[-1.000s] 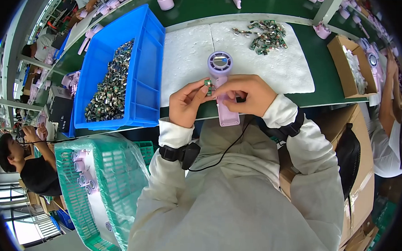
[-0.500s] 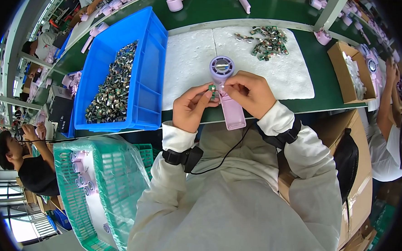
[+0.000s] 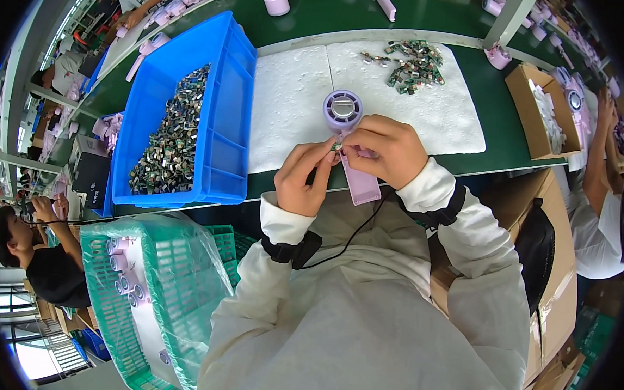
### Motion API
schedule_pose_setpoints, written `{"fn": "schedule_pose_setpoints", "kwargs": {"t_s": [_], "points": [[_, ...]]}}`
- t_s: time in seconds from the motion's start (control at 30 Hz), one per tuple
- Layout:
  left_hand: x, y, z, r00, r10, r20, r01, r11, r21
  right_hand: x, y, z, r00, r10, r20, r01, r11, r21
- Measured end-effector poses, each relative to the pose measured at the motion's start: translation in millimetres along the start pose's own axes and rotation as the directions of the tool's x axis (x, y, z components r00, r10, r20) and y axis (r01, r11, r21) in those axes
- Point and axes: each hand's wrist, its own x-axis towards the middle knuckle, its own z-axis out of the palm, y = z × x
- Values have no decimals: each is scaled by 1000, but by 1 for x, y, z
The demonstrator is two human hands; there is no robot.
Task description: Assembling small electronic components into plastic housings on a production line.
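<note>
A lilac handheld fan [image 3: 363, 188] lies in front of me, its round ringed head on the white foam sheet and its handle reaching over the table's edge. My left hand [image 3: 301, 179] pinches a small green circuit board [image 3: 336, 147] between thumb and fingertips, right at the fan's neck. Over the top of the handle, my right hand [image 3: 390, 151] has its fingers pinched together beside the board. Whatever sits between those right fingertips is hidden by them.
A blue bin [image 3: 225, 120] of small circuit boards stands left. More boards [image 3: 417, 68] lie loose on the white foam sheet [image 3: 289, 88]. A cardboard box [image 3: 531, 111] with white parts sits right. Below left is a plastic-lined green crate [image 3: 159, 293] holding lilac fan parts. Other people work nearby.
My left hand has moved right with the circuit board, bringing it to the fan's neck. My right hand stays close to the same spot, its fingertips now meeting the board.
</note>
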Motion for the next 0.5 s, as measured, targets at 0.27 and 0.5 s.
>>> {"fn": "schedule_pose_setpoints", "kwargs": {"t_s": [0.27,0.5], "points": [[-12,-2,10,982,168,-91,-150,973,178,-10,-17,13,963,269,8,-266,948,175],[-12,-4,14,966,226,-123,-194,954,228,-15,-21,21,949,310,-55,-292,932,215]]}}
